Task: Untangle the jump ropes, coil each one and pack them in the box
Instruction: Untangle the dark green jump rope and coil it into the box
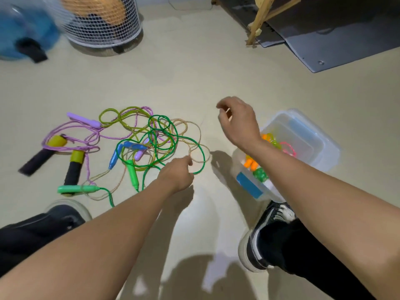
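Note:
A tangle of jump ropes [149, 139] lies on the floor: green, purple, yellow-green and beige cords with green [75, 189], blue [113, 158], purple [83, 120] and black-and-yellow handles [74, 167]. My left hand [176, 173] rests at the tangle's right edge, its fingers pinched on the thin beige rope [200, 158] beside a green loop. My right hand [238, 122] hovers above the floor to the right, fingers curled loosely, holding nothing that I can see. A clear plastic box [320, 144] stands at the right with coiled orange, green and pink ropes [259, 169] inside.
A white mesh basket [104, 24] and a blue object [26, 29] stand at the back left. A grey mat [337, 40] and a wooden frame leg [257, 24] are at the back right. My two black shoes [266, 230] frame the bare floor in front.

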